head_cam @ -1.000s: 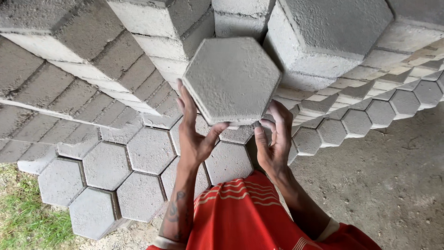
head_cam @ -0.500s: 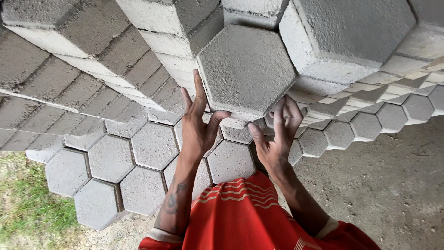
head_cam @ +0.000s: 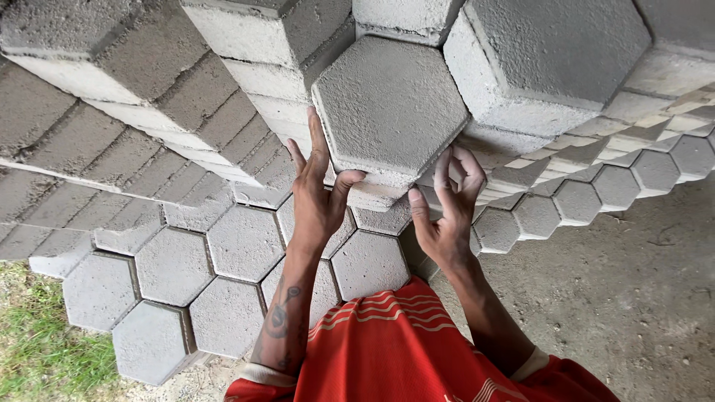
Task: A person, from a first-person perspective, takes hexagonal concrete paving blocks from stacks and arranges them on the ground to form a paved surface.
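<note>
Stacked grey hexagonal concrete pavers (head_cam: 186,260) are surrounding the grey hexagonal concrete block (head_cam: 389,108) atop the pile; the left hand (head_cam: 316,197) and right hand (head_cam: 445,212), fingers spread, are gripping its lower edges. It is likely heavy, rigid, rough.

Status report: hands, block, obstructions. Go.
Left hand and right hand grip hexagonal paver by its near edge. Stacked pavers crowd both sides.
</note>
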